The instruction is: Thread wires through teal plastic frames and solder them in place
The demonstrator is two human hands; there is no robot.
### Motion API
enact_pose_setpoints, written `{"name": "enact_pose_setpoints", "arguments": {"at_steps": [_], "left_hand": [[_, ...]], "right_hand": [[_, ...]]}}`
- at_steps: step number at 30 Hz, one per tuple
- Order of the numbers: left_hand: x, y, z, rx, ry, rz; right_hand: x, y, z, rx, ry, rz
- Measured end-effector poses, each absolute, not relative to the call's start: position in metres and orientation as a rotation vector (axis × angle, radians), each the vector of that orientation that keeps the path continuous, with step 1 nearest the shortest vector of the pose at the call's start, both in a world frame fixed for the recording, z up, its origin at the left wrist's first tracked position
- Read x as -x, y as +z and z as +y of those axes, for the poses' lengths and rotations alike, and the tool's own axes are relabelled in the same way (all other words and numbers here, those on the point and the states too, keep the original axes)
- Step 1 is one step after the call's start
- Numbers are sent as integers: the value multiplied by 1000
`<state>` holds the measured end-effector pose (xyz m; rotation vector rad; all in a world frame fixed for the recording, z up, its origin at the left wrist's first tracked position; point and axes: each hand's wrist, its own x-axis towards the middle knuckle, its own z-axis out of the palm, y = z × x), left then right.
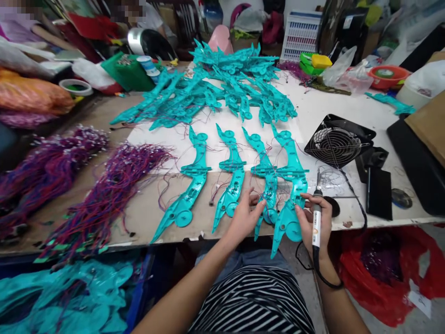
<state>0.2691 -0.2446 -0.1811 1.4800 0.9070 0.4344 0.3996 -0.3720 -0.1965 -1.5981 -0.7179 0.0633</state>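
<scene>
Several long teal plastic shell parts lie in a row at the table's front edge, thin wires running across them. My left hand rests with fingers pressed on the lower end of the third teal part. My right hand is wrapped round a white soldering iron, tip pointing up, beside the fourth teal part, with its fingertips touching that part. The iron's black cord loops down under my wrist.
A big heap of teal parts fills the table's far middle. Bundles of purple and red wires lie at the left. A black fan and a black box sit at the right. A red bag hangs below.
</scene>
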Motion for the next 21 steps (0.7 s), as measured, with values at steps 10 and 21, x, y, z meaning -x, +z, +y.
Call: {"name": "enact_pose_setpoints", "arguments": {"at_steps": [10,21], "left_hand": [[-302,-177,-244,-1283,470,1013],[-248,-164,-248,-1570,673,1010]], "right_hand": [[-382,-224,-335,1614,104,-824],[-327,-202,-325,1440,205,-842]]}}
